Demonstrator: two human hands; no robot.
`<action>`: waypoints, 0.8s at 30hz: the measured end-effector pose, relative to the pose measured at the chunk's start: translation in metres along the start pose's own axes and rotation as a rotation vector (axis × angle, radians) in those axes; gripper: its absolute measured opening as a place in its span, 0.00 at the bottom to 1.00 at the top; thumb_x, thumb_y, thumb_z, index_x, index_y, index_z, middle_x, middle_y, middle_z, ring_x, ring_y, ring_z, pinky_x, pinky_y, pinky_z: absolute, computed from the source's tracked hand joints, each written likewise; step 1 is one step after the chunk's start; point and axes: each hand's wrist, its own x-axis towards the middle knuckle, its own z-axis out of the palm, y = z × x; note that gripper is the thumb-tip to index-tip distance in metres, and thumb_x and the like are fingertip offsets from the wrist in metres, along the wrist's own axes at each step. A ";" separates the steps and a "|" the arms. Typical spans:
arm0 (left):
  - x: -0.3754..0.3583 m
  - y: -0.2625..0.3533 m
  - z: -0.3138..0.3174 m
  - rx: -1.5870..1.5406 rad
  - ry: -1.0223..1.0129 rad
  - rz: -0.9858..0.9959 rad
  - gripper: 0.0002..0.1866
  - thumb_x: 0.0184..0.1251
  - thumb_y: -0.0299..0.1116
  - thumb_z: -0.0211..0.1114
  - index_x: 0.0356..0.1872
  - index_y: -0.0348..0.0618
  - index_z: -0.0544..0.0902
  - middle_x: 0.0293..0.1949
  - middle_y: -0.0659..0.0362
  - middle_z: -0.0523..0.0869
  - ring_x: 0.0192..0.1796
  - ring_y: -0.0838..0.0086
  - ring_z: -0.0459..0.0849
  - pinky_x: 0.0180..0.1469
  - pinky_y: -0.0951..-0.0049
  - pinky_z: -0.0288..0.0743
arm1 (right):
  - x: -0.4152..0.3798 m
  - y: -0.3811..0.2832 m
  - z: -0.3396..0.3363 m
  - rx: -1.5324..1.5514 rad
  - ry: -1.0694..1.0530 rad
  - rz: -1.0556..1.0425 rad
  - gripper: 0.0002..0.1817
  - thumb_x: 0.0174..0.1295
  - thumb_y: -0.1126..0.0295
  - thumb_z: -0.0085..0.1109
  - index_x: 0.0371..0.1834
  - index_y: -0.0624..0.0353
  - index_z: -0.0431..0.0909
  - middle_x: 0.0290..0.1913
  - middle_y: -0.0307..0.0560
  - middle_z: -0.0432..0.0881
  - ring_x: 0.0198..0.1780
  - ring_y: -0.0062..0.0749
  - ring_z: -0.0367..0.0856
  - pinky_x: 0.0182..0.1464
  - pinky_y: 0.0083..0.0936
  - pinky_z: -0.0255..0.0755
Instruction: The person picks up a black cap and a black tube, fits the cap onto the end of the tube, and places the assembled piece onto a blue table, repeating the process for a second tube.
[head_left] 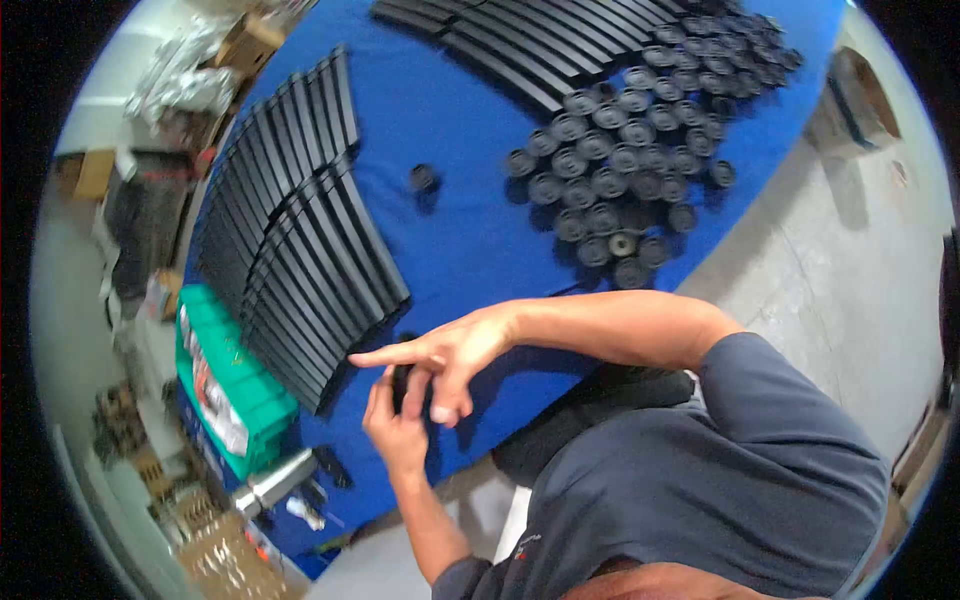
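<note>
My left hand (395, 430) is raised over the near edge of the blue table, its fingers bent around a small black piece (402, 378) that is mostly hidden. My right hand (465, 350) comes in from the right, just above and beside it. Its index finger points left, the other fingers are partly bent and apart, and I see nothing held in them. Left of both hands lie rows of long black strips (325, 250). One black round cap (424, 178) stands alone farther up.
Many black round caps (610, 180) crowd the blue cloth (460, 240) at upper right, beside more black strips (530, 50) at the top. A green crate (265, 400) and a white box (275, 482) stand at the left edge. A cardboard box (850, 105) is on the floor at right.
</note>
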 end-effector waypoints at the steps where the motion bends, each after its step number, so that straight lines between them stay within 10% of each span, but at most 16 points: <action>1: 0.000 -0.001 0.004 0.005 0.006 0.006 0.19 0.69 0.33 0.69 0.57 0.35 0.86 0.43 0.50 0.89 0.45 0.59 0.89 0.51 0.60 0.81 | 0.003 0.006 0.000 -0.066 -0.048 -0.033 0.64 0.63 0.68 0.75 0.88 0.37 0.28 0.64 0.71 0.79 0.49 0.46 0.90 0.49 0.38 0.88; 4: 0.003 -0.013 -0.009 0.115 -0.043 0.023 0.19 0.63 0.30 0.71 0.55 0.39 0.87 0.44 0.48 0.87 0.48 0.53 0.87 0.53 0.59 0.81 | 0.002 0.014 -0.013 -0.229 -0.102 -0.032 0.38 0.64 0.68 0.73 0.79 0.50 0.70 0.58 0.56 0.85 0.49 0.37 0.88 0.47 0.33 0.87; 6: -0.002 -0.035 -0.013 0.266 -0.041 0.119 0.19 0.59 0.27 0.71 0.54 0.40 0.87 0.47 0.49 0.85 0.51 0.52 0.84 0.54 0.59 0.80 | 0.002 0.004 -0.007 -0.363 -0.023 0.017 0.29 0.65 0.67 0.72 0.71 0.54 0.80 0.52 0.55 0.88 0.48 0.34 0.87 0.47 0.31 0.84; 13: -0.002 -0.041 -0.014 0.410 -0.124 0.027 0.28 0.60 0.24 0.73 0.65 0.42 0.83 0.46 0.51 0.83 0.51 0.56 0.83 0.55 0.60 0.79 | 0.011 0.026 0.005 -1.562 0.462 -0.421 0.34 0.62 0.73 0.63 0.75 0.42 0.73 0.67 0.63 0.73 0.58 0.56 0.78 0.61 0.48 0.73; 24: 0.014 0.010 -0.037 -0.007 0.338 0.028 0.07 0.66 0.24 0.69 0.44 0.36 0.84 0.44 0.49 0.87 0.48 0.61 0.86 0.56 0.62 0.79 | 0.013 0.029 0.006 -1.791 0.610 -0.386 0.32 0.61 0.66 0.62 0.70 0.29 0.75 0.85 0.60 0.51 0.84 0.61 0.51 0.82 0.63 0.49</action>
